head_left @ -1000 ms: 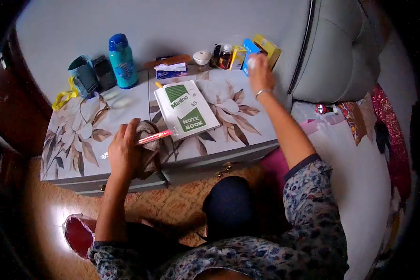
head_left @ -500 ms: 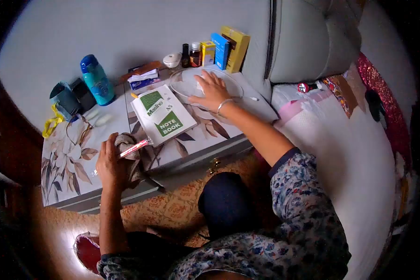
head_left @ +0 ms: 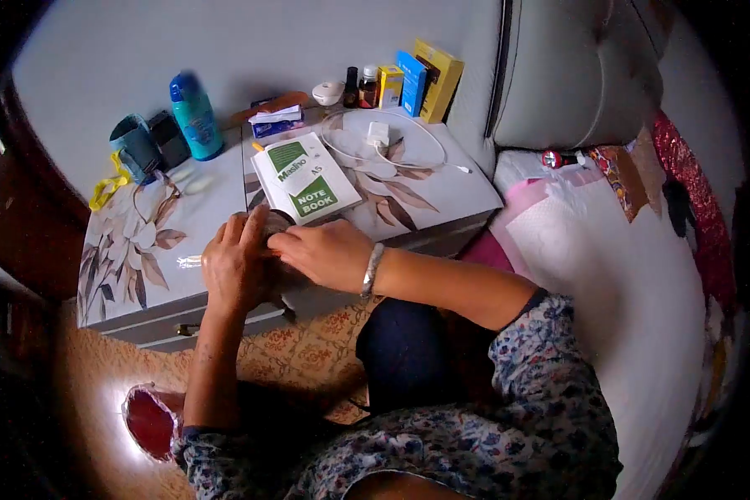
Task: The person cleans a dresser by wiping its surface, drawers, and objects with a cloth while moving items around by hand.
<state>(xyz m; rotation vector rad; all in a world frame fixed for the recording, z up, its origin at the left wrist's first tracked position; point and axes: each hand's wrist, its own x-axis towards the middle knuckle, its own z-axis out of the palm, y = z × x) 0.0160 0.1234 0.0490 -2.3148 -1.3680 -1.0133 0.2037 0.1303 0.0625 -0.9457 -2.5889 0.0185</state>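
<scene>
My left hand (head_left: 235, 260) is closed around a dark, crumpled cloth (head_left: 285, 279), which hangs over the front edge of the floral-topped table (head_left: 217, 271). Against the cloth, my right hand (head_left: 329, 254) has its fingers pinched together, touching the left fingers. Most of the cloth is hidden behind both hands, and the striped stick cannot be seen. Just beyond the hands lies a green and white notebook (head_left: 308, 177). Behind it to the right, a white charger (head_left: 378, 133) rests within its looped cable (head_left: 443, 150).
Along the back stand a turquoise bottle (head_left: 196, 121), a blue-grey mug (head_left: 135, 150), a tissue pack (head_left: 277, 122), small dark bottles (head_left: 368, 87) and a yellow box (head_left: 438, 83). A white-covered bed (head_left: 592, 275) is at the right.
My right hand has left the charger and cable and come down to the cloth beside my left hand. The striped stick is now out of sight. The view has shifted slightly.
</scene>
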